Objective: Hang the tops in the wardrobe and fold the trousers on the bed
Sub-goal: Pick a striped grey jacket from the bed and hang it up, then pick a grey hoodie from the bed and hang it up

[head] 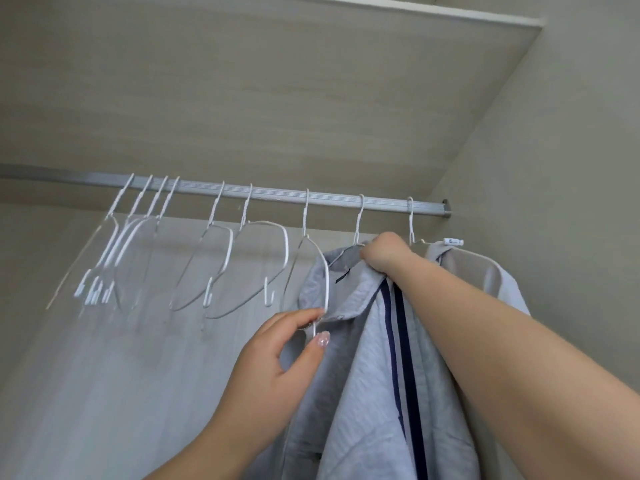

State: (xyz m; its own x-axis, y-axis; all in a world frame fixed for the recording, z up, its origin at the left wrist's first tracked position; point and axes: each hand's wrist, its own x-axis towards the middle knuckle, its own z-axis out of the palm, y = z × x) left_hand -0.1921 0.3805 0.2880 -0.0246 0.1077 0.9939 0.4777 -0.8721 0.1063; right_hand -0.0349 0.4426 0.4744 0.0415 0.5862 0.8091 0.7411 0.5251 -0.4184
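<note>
My right hand (382,252) bunches the soft, limp top (367,358) at its collar; my left hand (277,355) pinches the stiff wire hanger (320,268); collar grip likely steadiest.

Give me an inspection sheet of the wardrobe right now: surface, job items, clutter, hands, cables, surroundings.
Surface: a ribbed metal rail runs across the wardrobe; no bed in view.
Job's things: a light blue top with dark stripes hangs from a white hanger on the rail; a beige top hangs to its right with a small white clip at the hanger.
Clutter: empty white hangers crowd the left of the rail, four bunched, others spaced out.
Hands: the left hand holds a white hanger's end beside the blue top's shoulder; the right hand grips the blue top's collar.
Cables: nothing seen.
Surroundings: pale wood-grain back panel, top shelf and right wall.
</note>
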